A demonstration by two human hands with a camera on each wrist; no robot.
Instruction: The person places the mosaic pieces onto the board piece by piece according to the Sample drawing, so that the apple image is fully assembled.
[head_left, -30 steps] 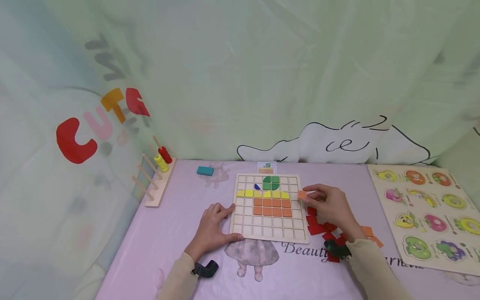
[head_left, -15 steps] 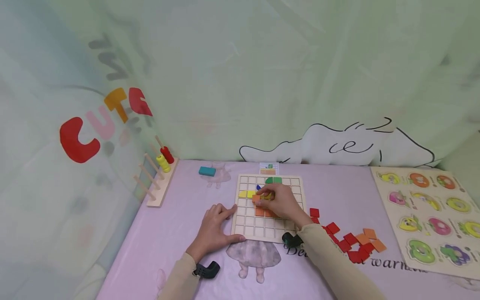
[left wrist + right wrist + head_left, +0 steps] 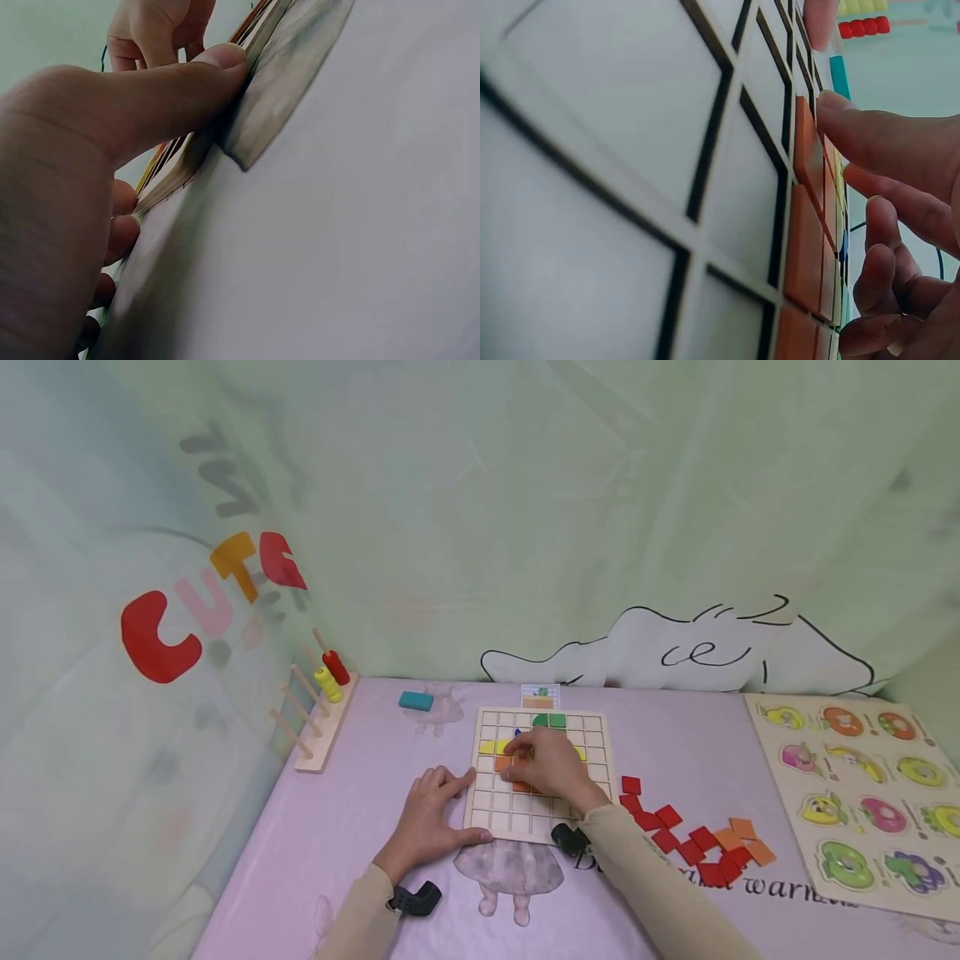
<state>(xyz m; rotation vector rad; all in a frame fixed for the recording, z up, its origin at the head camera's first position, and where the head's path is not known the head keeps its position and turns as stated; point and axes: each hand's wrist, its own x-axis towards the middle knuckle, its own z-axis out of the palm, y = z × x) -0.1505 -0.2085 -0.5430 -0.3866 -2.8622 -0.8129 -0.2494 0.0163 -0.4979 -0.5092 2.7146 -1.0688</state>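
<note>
Board point(image 3: 491, 823) at hands point(image 3: 431, 820) point(image 3: 551, 766), tile point(image 3: 503, 763) at right fingertips point(image 3: 837, 102)

Your table, under its pink-lavender printed cloth point(image 3: 322, 852), meets the pale curtain along its far edge. Near the middle of that cloth you have a square wooden board with a grid of cells point(image 3: 501, 822); a small printed paper card point(image 3: 540, 702) lies at its far side. Left of these sit a teal rectangular block point(image 3: 416, 700) and, along the table's left edge, a wooden peg stand with yellow and red beads point(image 3: 332, 727). To your right lie scattered red square tiles point(image 3: 663, 841), three orange square tiles point(image 3: 761, 852) and a large wooden fruit puzzle board point(image 3: 849, 790).
</note>
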